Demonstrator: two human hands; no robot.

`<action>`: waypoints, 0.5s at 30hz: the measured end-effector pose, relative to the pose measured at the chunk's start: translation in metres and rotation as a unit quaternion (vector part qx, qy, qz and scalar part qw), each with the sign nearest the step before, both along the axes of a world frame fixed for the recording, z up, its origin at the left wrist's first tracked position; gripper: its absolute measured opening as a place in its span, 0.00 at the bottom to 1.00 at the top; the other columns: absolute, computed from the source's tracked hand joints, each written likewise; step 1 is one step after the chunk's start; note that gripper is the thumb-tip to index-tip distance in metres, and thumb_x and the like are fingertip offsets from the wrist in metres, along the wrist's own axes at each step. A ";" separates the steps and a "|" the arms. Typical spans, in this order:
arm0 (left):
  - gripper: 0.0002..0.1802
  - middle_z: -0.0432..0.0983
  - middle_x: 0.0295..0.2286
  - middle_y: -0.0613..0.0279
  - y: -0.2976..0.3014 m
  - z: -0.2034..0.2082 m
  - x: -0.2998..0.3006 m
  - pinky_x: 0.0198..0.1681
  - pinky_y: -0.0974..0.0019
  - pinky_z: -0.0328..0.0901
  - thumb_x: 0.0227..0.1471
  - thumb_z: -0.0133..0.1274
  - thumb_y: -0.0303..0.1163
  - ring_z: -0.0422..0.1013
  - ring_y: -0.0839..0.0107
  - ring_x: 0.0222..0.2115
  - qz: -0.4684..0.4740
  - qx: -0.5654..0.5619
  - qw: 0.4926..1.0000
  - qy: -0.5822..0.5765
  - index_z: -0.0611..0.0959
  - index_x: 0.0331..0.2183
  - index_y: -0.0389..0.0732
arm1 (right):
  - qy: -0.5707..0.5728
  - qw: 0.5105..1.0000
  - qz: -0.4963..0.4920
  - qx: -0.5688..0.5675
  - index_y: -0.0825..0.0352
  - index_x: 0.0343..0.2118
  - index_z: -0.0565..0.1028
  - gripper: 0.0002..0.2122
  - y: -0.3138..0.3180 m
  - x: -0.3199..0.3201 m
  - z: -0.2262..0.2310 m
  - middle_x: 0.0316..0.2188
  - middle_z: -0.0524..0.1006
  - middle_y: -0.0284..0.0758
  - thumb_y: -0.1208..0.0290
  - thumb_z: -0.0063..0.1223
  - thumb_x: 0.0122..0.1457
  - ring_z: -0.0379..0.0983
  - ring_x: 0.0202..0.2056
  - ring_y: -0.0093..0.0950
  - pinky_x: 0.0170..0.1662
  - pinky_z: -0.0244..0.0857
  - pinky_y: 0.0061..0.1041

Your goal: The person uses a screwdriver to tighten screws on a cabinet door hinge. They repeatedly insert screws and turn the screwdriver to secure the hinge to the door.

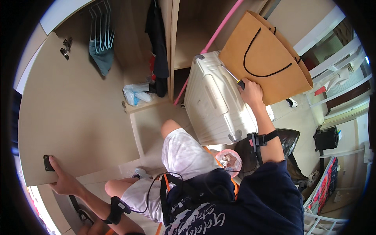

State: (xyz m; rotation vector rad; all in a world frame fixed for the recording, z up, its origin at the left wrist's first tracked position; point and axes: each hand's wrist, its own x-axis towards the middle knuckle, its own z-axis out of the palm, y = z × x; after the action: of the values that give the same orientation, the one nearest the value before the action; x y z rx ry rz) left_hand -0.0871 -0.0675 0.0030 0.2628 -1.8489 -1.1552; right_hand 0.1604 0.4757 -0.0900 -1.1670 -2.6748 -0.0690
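While the left hand (64, 183) steadies a pale wooden door panel (82, 117) at its near left corner, thumb on the face beside a small black plate (48, 163) and fingers curled around the edge, the right hand (252, 93) grasps a screwdriver (236, 78) by its handle. That tool is on the right, over the white suitcase (211, 102) and in front of the brown paper bag (270, 58), its shaft aimed away to the far left; whether its tip touches anything, I cannot tell. The panel spreads across the left side before the open wardrobe (135, 39), with a metal hinge (66, 49) at its far left corner. The step in hand looks like supporting the door for work on its fittings, the driver well apart from them. The next move probably calls for keeping the panel steady, bringing the screwdriver left and seating its tip squarely in a screw. Whether the hinge is fastened to the frame is unclear.
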 end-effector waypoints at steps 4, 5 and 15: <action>0.23 0.81 0.37 0.59 0.004 -0.004 -0.001 0.38 0.69 0.73 0.49 0.65 0.43 0.77 0.71 0.33 -0.003 0.002 1.000 -0.006 0.84 0.39 0.33 | -0.028 0.999 0.021 -0.024 0.66 0.35 0.78 0.10 0.018 -0.005 0.005 0.29 0.80 0.46 0.69 0.58 0.51 0.77 0.35 0.47 0.39 0.71 0.43; 0.24 0.81 0.36 0.59 0.002 -0.001 0.001 0.37 0.69 0.73 0.49 0.65 0.44 0.77 0.71 0.33 0.003 -0.005 1.000 -0.002 0.84 0.39 0.33 | -0.035 0.998 0.033 -0.038 0.66 0.35 0.79 0.09 0.020 -0.011 0.007 0.30 0.80 0.46 0.70 0.58 0.51 0.77 0.35 0.46 0.40 0.71 0.42; 0.25 0.81 0.36 0.58 -0.003 -0.006 -0.004 0.37 0.67 0.73 0.48 0.66 0.45 0.77 0.70 0.32 -0.014 -0.017 1.000 0.017 0.83 0.39 0.32 | -0.075 0.994 0.026 -0.079 0.65 0.35 0.80 0.10 0.027 -0.015 0.010 0.33 0.80 0.46 0.72 0.57 0.49 0.76 0.39 0.46 0.44 0.70 0.41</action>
State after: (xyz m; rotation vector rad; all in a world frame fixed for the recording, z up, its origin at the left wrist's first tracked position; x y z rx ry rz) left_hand -0.0908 -0.0709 -0.0032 0.1981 -1.8467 -1.1394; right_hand 0.1457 0.5028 -0.0800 -1.1794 -2.8877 0.0672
